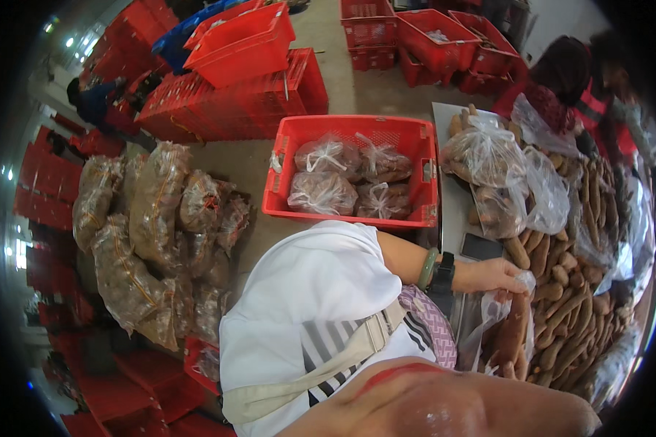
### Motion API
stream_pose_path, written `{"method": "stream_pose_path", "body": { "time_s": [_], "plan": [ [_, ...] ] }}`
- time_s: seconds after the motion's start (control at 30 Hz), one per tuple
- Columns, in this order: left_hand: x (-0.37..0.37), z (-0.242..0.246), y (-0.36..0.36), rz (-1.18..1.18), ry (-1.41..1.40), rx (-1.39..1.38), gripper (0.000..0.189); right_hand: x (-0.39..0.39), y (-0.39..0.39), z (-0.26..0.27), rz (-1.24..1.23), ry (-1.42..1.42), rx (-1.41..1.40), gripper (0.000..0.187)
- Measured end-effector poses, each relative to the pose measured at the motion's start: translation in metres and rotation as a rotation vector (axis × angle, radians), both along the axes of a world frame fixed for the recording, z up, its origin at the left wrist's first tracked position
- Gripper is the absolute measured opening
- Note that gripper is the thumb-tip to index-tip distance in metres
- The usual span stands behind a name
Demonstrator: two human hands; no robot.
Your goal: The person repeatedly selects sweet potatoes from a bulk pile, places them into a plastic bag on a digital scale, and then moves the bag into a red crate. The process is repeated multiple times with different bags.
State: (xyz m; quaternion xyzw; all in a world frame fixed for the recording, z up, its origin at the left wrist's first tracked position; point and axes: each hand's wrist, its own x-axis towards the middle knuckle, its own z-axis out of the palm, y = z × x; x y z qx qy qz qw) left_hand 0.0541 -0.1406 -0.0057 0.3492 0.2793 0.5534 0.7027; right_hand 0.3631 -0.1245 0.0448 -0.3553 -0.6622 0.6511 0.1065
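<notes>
My left hand (pixel 493 275), with a green bangle and a black watch on its wrist, pinches the gathered top of a clear plastic bag (pixel 492 311). Reddish-brown long tubers (pixel 515 322) show at this bag, below the fingers. Low in the view, my right hand (pixel 509 369) is at the lower end of the bag; only part of its fingers shows past my bare arm, so its grip is unclear. Beside the bag lies a heap of long brown tubers (pixel 566 328) on the table. A dark phone (pixel 481 247) lies flat near my left hand.
Filled, knotted clear bags (pixel 484 155) stand on the metal table (pixel 452 210). A red plastic crate (pixel 350 221) beside it holds several tied bags. Large filled sacks (pixel 156 218) are piled at left. Stacked red crates (pixel 224 106) stand beyond. People (pixel 557 82) are across the table.
</notes>
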Motion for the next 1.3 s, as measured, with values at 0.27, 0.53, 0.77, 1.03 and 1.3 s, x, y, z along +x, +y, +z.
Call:
{"method": "stream_pose_path", "body": {
  "time_s": [0.27,0.53,0.77,1.03,1.3],
  "plan": [
    [-0.010,-0.030,-0.015,-0.070,-0.060,-0.075,0.037,-0.010,-0.020,-0.069,-0.366,0.096,0.142,0.056],
    [-0.001,-0.026,-0.019,-0.115,0.023,0.080,0.038,-0.005,-0.027,-0.101,-0.511,0.272,0.193,0.057],
    [0.010,-0.027,-0.010,-0.197,0.166,0.184,0.041,0.019,-0.029,-0.117,-0.456,0.031,0.421,0.065],
    [0.001,-0.041,0.043,-0.136,0.408,0.321,0.039,0.079,-0.009,-0.146,-0.919,0.054,0.360,0.059],
    [0.030,-0.045,0.068,-0.226,0.270,0.241,0.060,0.053,-0.006,-0.138,-0.918,-0.009,0.618,0.045]
  ]
}}
